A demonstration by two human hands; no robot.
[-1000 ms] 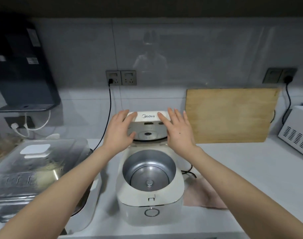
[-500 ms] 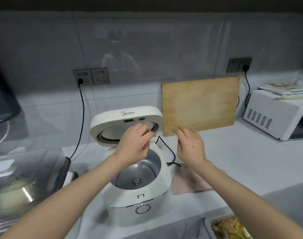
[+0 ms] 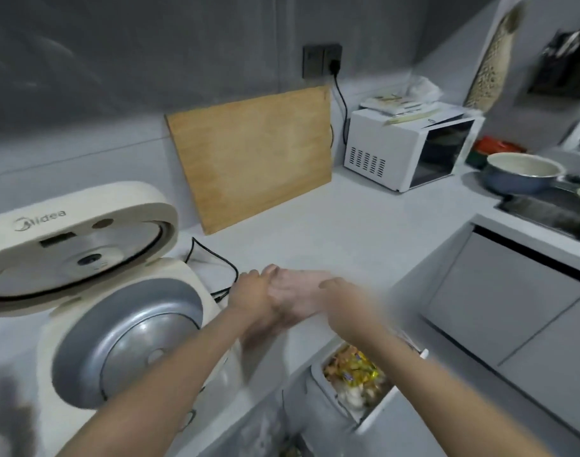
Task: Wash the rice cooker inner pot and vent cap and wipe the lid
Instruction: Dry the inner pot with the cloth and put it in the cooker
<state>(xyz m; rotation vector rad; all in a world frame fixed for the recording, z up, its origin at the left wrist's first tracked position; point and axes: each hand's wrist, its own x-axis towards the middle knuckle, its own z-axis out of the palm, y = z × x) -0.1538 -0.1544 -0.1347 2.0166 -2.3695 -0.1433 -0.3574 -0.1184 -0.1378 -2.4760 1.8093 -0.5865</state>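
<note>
The white rice cooker (image 3: pixel 156 291) stands open at the left of the counter. Its lid (image 3: pixel 74 245) is tilted up, and the round cavity (image 3: pixel 127 341) shows the bare metal heating plate. A pinkish cloth (image 3: pixel 298 298) lies on the counter just right of the cooker. My left hand (image 3: pixel 252 295) is at the cloth's left edge, its fingers curled over the cloth's top corner. My right hand (image 3: pixel 344 301) is over the cloth's right side, but it is blurred and I cannot make out its grip.
A wooden cutting board (image 3: pixel 255 156) leans on the wall behind. A white microwave (image 3: pixel 410 146) and a blue pot (image 3: pixel 519 173) on the stove are at the right. An open bin (image 3: pixel 354 380) with rubbish sits below the counter edge. A black cord (image 3: pixel 212 258) trails beside the cooker.
Both hands left the cooker lid and dropped to the cloth at the cooker's right. My view swung right, so the cooker now sits at the left.
</note>
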